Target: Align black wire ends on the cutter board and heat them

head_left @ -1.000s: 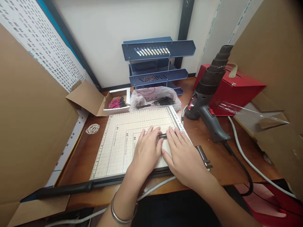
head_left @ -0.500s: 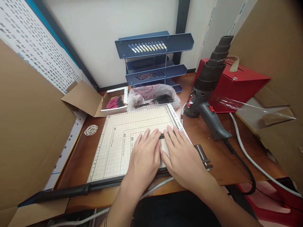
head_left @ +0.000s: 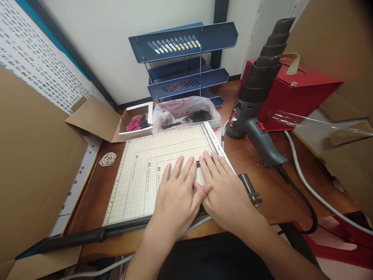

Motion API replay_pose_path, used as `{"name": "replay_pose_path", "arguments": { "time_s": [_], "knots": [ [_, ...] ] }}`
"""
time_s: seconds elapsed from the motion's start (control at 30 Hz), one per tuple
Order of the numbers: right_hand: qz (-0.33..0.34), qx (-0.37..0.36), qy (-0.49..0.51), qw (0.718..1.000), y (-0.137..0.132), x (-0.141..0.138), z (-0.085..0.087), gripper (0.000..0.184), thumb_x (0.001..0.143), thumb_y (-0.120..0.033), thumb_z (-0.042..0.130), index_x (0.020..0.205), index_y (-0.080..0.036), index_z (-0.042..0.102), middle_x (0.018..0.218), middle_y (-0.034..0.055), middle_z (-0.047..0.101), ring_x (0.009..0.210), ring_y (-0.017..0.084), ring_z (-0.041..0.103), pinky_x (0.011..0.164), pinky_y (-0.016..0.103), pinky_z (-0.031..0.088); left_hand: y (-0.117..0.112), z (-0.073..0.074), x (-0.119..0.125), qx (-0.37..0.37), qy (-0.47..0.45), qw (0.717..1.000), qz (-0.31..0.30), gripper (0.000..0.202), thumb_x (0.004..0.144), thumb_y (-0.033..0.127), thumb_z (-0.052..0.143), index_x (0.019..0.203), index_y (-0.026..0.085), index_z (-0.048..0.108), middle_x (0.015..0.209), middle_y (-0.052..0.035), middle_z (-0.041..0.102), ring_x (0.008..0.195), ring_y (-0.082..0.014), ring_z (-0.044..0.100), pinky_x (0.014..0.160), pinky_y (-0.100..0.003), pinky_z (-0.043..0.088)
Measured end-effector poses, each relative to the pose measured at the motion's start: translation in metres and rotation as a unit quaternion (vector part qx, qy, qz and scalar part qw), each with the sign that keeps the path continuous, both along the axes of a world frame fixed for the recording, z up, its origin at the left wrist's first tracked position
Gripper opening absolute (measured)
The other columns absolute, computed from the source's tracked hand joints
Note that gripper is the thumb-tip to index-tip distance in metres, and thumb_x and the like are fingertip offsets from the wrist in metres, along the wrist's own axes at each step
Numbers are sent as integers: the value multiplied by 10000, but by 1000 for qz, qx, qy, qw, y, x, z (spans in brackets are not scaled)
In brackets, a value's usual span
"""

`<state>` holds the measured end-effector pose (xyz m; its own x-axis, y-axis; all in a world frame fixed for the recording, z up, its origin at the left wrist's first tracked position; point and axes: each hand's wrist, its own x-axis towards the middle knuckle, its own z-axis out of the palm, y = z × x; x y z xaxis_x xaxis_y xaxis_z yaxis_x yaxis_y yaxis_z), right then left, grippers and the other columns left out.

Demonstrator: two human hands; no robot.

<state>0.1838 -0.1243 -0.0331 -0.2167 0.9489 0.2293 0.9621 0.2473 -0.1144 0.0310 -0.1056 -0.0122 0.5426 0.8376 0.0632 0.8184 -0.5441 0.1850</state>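
Note:
A cream, gridded paper cutter (head_left: 131, 194) lies on the wooden desk, its black handle (head_left: 75, 238) down along the near edge. My left hand (head_left: 175, 194) rests on the board with its fingers stretched out. Beside it, my right hand (head_left: 227, 192) lies flat, fingers forward, and my left thumb crosses onto it. Between the fingertips shows a short stretch of something thin and black (head_left: 198, 164) on the board. Most of it is hidden under my hands, so its kind is unclear.
A black heat gun (head_left: 253, 101) stands nozzle up at the right, before a red box (head_left: 309, 85). Behind the cutter are a small carton (head_left: 135, 134) of pink-and-black wires, a plastic bag (head_left: 171, 112) with black pieces and a blue tray rack (head_left: 186, 39). White loops (head_left: 107, 159) lie left.
My left thumb has moved over to lie across my right hand. Both hands stay on the cutter board, and the whole view has shifted slightly.

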Motion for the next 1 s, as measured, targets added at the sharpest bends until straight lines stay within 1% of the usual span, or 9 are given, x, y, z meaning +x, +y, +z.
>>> {"name": "replay_pose_path", "arguments": {
  "time_s": [0.13,0.3,0.37,0.43,0.57,0.67,0.77,0.87,1.0],
  "knots": [
    [-1,3,-1,1000,0,-1,-1,634,1040,-382,283,1523,-7,449,1594,200,380,1526,319,342,1280,470,323,-1,-1,1,0,7,1000,11,711,1077,579,219,1588,108,368,1666,-84,338,1583,-328,221,1259,-605,279],
    [1,4,-1,1000,0,0,-2,618,1035,-360,312,1514,0,464,1597,201,374,1528,322,341,1284,471,320,-4,-1,3,-13,-3,999,38,702,1075,588,179,1597,159,367,1684,-69,294,1585,-330,214,1253,-634,266],
    [4,7,-4,1000,0,0,-3,618,1039,-358,305,1514,4,463,1596,205,374,1529,323,338,1285,474,318,-5,-1,4,-23,-5,999,41,707,1073,594,179,1608,163,343,1683,-64,300,1588,-318,209,1267,-624,245],
    [4,12,-6,1000,0,-1,-3,625,1043,-368,302,1514,11,459,1595,215,370,1528,329,338,1283,481,320,-6,-2,4,-23,-7,999,42,711,1072,595,189,1618,157,317,1692,-66,273,1595,-302,189,1285,-604,214],
    [9,30,-12,999,0,-1,-5,619,1042,-354,330,1531,11,435,1588,228,378,1525,345,339,1278,493,321,-7,-1,7,-13,-24,999,23,715,1070,595,240,1633,154,265,1713,-101,191,1602,-283,156,1301,-589,160],
    [33,49,-26,998,-1,0,-9,614,1024,-308,371,1551,5,402,1588,236,374,1519,360,344,1272,506,327,-7,2,12,-24,-43,999,-8,697,1073,595,241,1640,190,239,1713,-83,190,1604,-260,151,1306,-587,142],
    [38,61,-33,997,-1,0,-11,617,1015,-302,388,1552,3,404,1584,238,379,1502,368,373,1261,506,349,-6,4,18,-43,-52,997,-25,715,1076,597,190,1642,161,212,1713,-67,179,1609,-227,117,1316,-562,125],
    [33,62,-35,997,0,0,-12,620,1012,-292,380,1555,6,395,1593,230,371,1506,365,367,1264,502,349,-4,5,20,-59,-56,996,-27,757,1069,619,171,1641,123,195,1713,-65,169,1612,-211,82,1323,-533,124],
    [22,42,-37,998,0,1,-11,627,1010,-277,343,1551,38,380,1604,236,349,1521,352,340,1277,492,330,-3,4,21,-67,-77,995,-20,800,1053,656,186,1636,108,214,1707,-80,193,1610,-215,85,1325,-502,144]
  ]
}}
